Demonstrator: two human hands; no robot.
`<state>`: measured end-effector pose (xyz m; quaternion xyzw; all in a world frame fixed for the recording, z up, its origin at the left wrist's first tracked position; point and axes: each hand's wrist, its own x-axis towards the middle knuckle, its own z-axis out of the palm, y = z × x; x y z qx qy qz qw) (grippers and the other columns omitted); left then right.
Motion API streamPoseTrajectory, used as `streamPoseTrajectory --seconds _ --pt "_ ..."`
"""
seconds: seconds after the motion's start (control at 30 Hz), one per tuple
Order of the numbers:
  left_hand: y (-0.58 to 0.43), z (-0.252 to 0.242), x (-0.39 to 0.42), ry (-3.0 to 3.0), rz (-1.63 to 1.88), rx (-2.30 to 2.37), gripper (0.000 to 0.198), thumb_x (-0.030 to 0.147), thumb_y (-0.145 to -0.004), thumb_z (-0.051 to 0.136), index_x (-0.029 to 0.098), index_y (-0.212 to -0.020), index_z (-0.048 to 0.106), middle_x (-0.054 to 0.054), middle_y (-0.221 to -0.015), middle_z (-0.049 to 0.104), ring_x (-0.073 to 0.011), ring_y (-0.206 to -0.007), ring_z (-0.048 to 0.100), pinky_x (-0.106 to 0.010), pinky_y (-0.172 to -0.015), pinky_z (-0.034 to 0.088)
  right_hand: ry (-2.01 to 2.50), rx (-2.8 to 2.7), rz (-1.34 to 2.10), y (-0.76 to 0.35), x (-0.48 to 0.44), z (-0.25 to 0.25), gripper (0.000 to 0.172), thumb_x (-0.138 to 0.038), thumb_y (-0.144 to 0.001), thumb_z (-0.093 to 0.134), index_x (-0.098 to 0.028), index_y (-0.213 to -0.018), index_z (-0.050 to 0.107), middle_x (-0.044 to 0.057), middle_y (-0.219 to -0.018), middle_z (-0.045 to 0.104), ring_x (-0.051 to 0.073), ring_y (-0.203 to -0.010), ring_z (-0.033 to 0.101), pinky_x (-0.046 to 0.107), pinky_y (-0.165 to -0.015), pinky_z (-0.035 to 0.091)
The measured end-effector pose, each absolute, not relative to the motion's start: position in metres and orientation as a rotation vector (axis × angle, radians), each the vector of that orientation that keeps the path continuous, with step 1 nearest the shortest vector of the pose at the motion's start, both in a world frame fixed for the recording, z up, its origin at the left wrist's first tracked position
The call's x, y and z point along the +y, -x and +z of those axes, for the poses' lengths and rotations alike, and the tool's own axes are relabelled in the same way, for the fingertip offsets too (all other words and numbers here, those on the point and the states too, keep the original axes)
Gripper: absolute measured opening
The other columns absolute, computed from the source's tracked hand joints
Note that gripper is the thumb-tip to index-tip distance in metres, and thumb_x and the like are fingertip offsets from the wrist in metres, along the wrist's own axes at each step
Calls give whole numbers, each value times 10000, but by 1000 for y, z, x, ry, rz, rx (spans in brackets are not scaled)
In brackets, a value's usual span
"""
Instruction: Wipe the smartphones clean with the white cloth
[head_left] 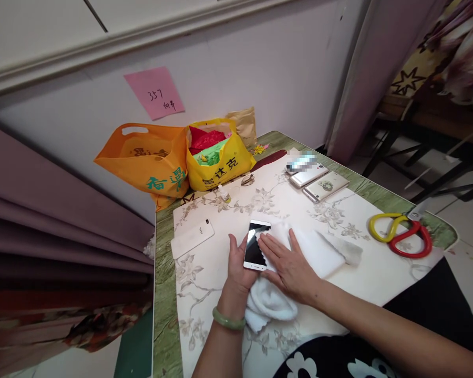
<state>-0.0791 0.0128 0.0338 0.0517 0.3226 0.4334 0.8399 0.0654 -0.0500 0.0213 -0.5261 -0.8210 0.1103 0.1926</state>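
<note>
My left hand (236,268) grips a white phone with a dark screen (255,242) by its left edge, holding it on a white cloth (319,251) on the table. My right hand (289,265) lies flat with fingers stretched out, pressing a corner of the cloth against the phone's screen. A green bangle (228,320) circles my left wrist.
A white phone lies face down (192,238) to the left. Three more phones (317,178) lie at the back right. Scissors with red and yellow handles (402,233) sit near the right edge. Orange (150,163) and yellow bags (220,157) stand against the wall, with a small bottle (224,193) nearby.
</note>
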Motion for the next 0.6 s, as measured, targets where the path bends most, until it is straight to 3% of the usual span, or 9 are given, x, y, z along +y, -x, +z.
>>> streamPoseTrajectory --seconds 0.2,0.33,0.43,0.6 --pt "84 30 13 -135 889 723 648 616 -913 420 91 -1235 619 -164 -1047 733 -299 -1078 660 -453 -1050 420 1230 -2399 476 -56 -74 30 715 -598 -982 309 -191 -1545 140 99 -1569 273 254 -1464 209 598 -1105 -234" --pt "85 22 14 -98 911 790 586 609 -884 492 101 -1121 667 -140 -968 745 -290 -1015 686 -436 -1010 465 1247 -2370 533 -50 -53 31 658 -576 -995 288 -243 -1545 148 83 -1563 291 246 -1450 254 614 -1136 -150" --pt "83 23 14 -64 907 764 564 610 -886 488 109 -1055 684 -144 -1034 731 -290 -1063 667 -418 -1002 475 1342 -2346 505 -50 -27 28 625 -560 -1000 286 -256 -1537 192 75 -1563 298 262 -1450 252 640 -1144 -86" --pt "78 32 15 -58 946 686 586 597 -932 395 143 -1217 630 -125 -1205 682 -262 -1164 617 -389 -1037 442 1524 -2291 530 -57 5 25 604 -550 -1011 210 -246 -1533 210 71 -1571 282 264 -1458 228 670 -1132 -54"
